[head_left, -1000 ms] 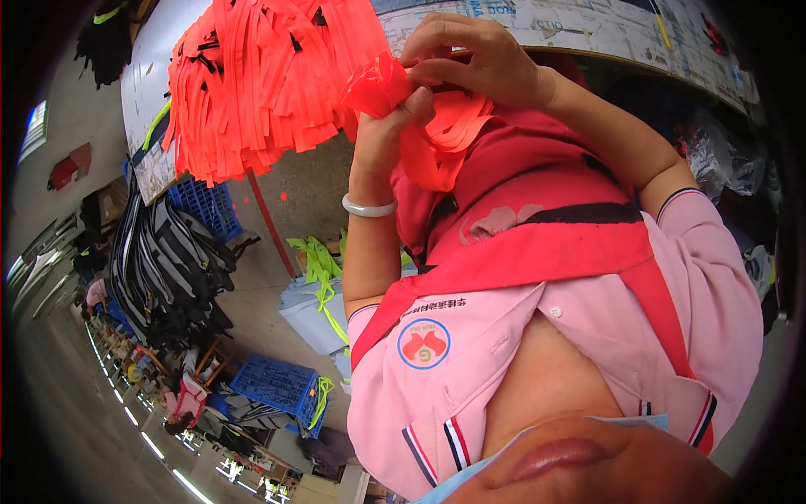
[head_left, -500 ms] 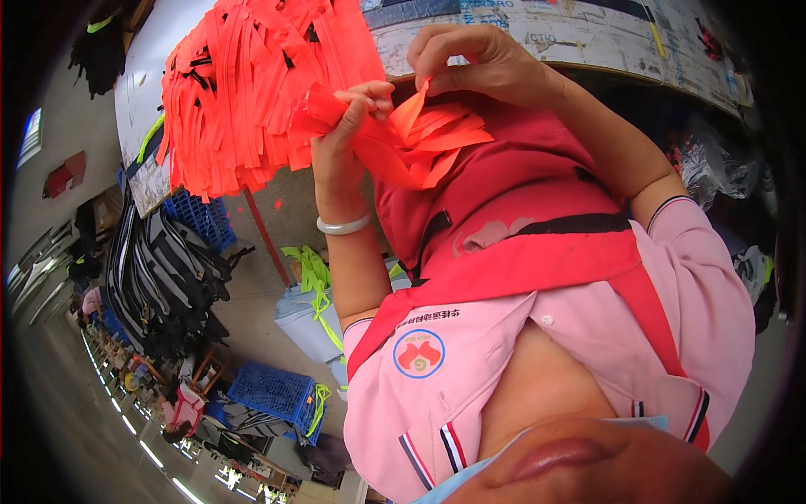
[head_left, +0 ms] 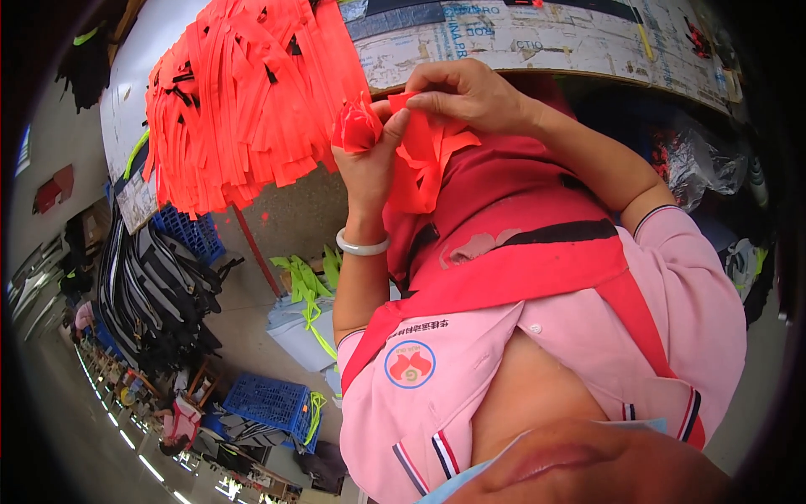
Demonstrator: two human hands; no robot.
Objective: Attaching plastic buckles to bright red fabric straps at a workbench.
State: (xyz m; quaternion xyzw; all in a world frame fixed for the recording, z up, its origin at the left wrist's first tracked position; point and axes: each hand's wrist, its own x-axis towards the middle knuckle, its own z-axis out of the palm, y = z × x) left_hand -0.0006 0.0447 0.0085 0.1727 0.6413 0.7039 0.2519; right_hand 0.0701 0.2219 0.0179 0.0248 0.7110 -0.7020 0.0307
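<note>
My left hand [head_left: 369,172], with a white bangle on its wrist, is closed around a bundle of bright orange-red fabric strips [head_left: 420,172]. One end of the bundle sticks up above the fist; the loose ends hang over my red apron [head_left: 512,181]. Close beside it, my right hand [head_left: 474,99] pinches the edge of one strip between thumb and fingers. To the left of both hands, a large pile of similar orange-red strips [head_left: 252,109] drapes over the table edge, with small black bits among them.
The worn table [head_left: 537,55] runs along the top. Dark grey straps [head_left: 147,294] hang at the left, near a blue crate [head_left: 269,403]. Yellow-green strips [head_left: 306,281] lie over a pale bin [head_left: 294,332]. Clear plastic [head_left: 701,160] bulges at the right. Another person [head_left: 180,420] is far off.
My left hand has moved right and slightly down, closer to the right hand, and the bundle has turned. The strip pinched by my right hand now lies by the left thumb.
</note>
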